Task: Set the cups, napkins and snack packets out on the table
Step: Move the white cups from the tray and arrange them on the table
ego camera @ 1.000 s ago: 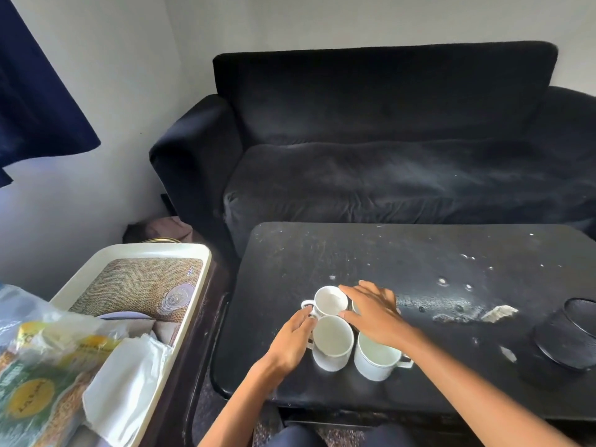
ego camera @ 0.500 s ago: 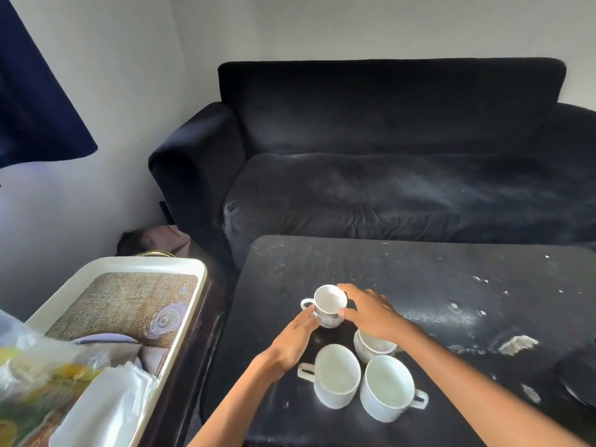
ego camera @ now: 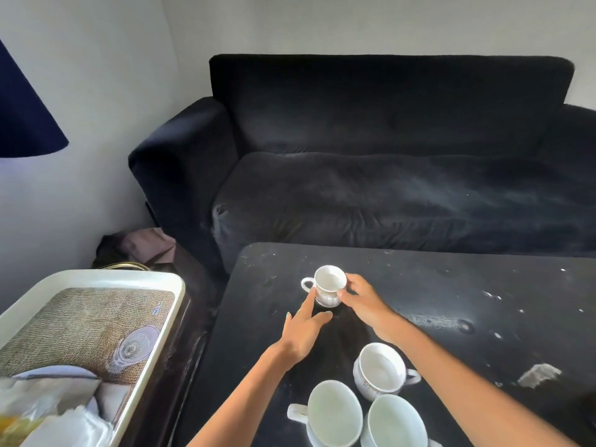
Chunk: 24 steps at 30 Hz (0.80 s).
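Observation:
A small white patterned cup (ego camera: 327, 283) stands on the black table (ego camera: 419, 285), far from the others, handle to the left. My right hand (ego camera: 361, 301) grips its right side. My left hand (ego camera: 306, 327) touches the cup's left side with one stretched finger, its other fingers apart. Three more white cups sit near the table's front edge: one patterned (ego camera: 380, 371), two plain (ego camera: 333, 414) (ego camera: 396, 422). White napkins (ego camera: 64, 424) and a yellow snack packet (ego camera: 16, 427) lie on the white tray (ego camera: 154, 279) at the left.
A dark sofa (ego camera: 387, 175) runs behind the table. The tray sits on a dark stand left of the table, with a narrow gap between. A bag (ego camera: 135, 246) lies on the floor by the wall. The table top has white scuffs (ego camera: 538, 374) at the right.
Both hands carried the small patterned cup away from the cluster toward the far side of the table and set it down. The camera moved closer; the dark round object at right left view.

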Each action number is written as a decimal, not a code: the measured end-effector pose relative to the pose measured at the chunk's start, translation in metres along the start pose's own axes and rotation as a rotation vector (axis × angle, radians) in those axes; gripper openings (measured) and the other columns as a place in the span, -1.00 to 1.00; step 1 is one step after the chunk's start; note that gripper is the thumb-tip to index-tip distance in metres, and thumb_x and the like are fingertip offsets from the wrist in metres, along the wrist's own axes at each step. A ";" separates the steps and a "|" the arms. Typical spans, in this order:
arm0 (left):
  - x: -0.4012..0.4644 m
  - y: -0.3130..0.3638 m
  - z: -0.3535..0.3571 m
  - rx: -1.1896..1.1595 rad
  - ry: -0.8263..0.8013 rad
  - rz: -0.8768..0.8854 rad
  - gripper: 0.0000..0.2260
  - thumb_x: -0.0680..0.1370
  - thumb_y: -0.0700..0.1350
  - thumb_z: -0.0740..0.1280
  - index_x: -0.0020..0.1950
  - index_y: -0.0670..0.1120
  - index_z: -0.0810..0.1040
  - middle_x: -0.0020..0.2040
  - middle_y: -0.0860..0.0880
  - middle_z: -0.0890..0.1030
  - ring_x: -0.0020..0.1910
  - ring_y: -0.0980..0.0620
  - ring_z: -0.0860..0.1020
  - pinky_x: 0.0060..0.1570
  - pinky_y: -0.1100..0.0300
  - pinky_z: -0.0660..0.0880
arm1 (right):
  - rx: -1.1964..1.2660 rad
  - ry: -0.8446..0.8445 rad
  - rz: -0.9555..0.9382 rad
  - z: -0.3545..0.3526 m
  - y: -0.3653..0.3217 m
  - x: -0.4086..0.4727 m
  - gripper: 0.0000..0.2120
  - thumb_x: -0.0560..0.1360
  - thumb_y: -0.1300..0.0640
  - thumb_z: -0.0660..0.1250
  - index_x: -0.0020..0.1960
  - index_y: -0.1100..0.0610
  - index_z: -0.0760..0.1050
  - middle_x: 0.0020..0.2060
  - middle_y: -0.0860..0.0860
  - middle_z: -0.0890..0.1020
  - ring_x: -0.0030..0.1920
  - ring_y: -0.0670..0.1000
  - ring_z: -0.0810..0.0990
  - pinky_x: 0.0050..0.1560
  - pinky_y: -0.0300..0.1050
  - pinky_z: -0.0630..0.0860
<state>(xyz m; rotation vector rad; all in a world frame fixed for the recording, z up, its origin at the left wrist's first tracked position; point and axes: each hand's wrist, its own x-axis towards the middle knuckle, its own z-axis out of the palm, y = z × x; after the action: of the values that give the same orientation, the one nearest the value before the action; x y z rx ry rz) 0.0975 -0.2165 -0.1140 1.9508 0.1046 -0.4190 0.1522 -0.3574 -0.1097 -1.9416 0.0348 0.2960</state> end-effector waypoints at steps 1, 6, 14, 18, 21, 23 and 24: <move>0.005 0.001 0.001 0.006 0.001 0.001 -0.45 0.64 -0.02 0.10 0.56 0.16 -0.08 0.58 0.02 0.05 0.54 -0.09 -0.24 0.44 -0.05 -0.36 | 0.020 0.004 0.008 0.000 0.000 0.005 -0.66 0.57 0.24 0.23 0.33 0.15 0.35 0.22 0.03 0.50 0.19 -0.03 0.45 0.21 -0.17 0.39; 0.029 0.005 0.003 -0.043 0.005 -0.039 -0.40 0.62 -0.01 0.13 0.55 0.20 -0.14 0.59 0.05 -0.02 0.51 -0.11 -0.35 0.44 -0.09 -0.34 | 0.144 0.026 0.059 -0.003 0.000 0.028 -0.65 0.58 0.20 0.23 0.35 0.12 0.36 0.29 0.03 0.49 0.27 -0.01 0.44 0.31 -0.09 0.37; 0.043 0.005 0.009 -0.088 0.009 -0.012 -0.40 0.63 -0.05 0.11 0.53 0.23 -0.18 0.59 0.06 -0.07 0.51 0.03 -0.31 0.42 -0.07 -0.40 | 0.188 0.044 0.090 -0.003 0.004 0.043 -0.64 0.58 0.14 0.23 0.37 0.09 0.34 0.31 0.01 0.46 0.28 -0.02 0.42 0.33 -0.10 0.33; 0.044 0.003 0.010 -0.111 0.034 -0.012 -0.40 0.62 -0.06 0.11 0.53 0.25 -0.14 0.58 0.12 -0.06 0.50 -0.06 -0.38 0.43 -0.09 -0.37 | 0.217 0.040 0.106 -0.004 0.005 0.042 -0.63 0.57 0.13 0.25 0.36 0.08 0.34 0.29 0.00 0.47 0.21 -0.07 0.42 0.26 -0.16 0.33; 0.039 0.005 0.008 -0.153 0.060 0.025 -0.40 0.61 -0.09 0.11 0.55 0.21 -0.11 0.57 0.17 -0.01 0.53 -0.06 -0.31 0.44 -0.06 -0.34 | 0.250 0.061 0.138 -0.005 0.005 0.035 -0.54 0.55 0.07 0.28 0.42 0.12 0.29 0.34 0.01 0.45 0.32 -0.01 0.41 0.35 -0.09 0.32; 0.032 0.006 0.006 -0.200 0.066 -0.006 -0.40 0.61 -0.08 0.12 0.56 0.15 -0.11 0.57 0.15 0.02 0.54 -0.05 -0.27 0.46 -0.08 -0.28 | 0.289 0.069 0.166 -0.009 0.007 0.026 -0.51 0.56 0.10 0.28 0.44 0.14 0.27 0.37 0.04 0.41 0.36 0.02 0.38 0.35 -0.10 0.29; 0.028 0.005 0.005 -0.213 0.062 -0.023 -0.41 0.61 -0.07 0.12 0.57 0.13 -0.10 0.57 0.14 0.03 0.55 -0.05 -0.23 0.50 -0.10 -0.24 | 0.305 0.064 0.177 -0.013 0.009 0.021 -0.54 0.57 0.14 0.26 0.43 0.15 0.28 0.37 0.07 0.41 0.37 0.03 0.38 0.33 -0.12 0.28</move>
<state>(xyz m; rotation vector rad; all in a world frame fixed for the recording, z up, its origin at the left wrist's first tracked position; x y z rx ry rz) 0.1237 -0.2261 -0.1208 1.7536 0.2035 -0.3482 0.1736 -0.3702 -0.1176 -1.6464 0.2790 0.3257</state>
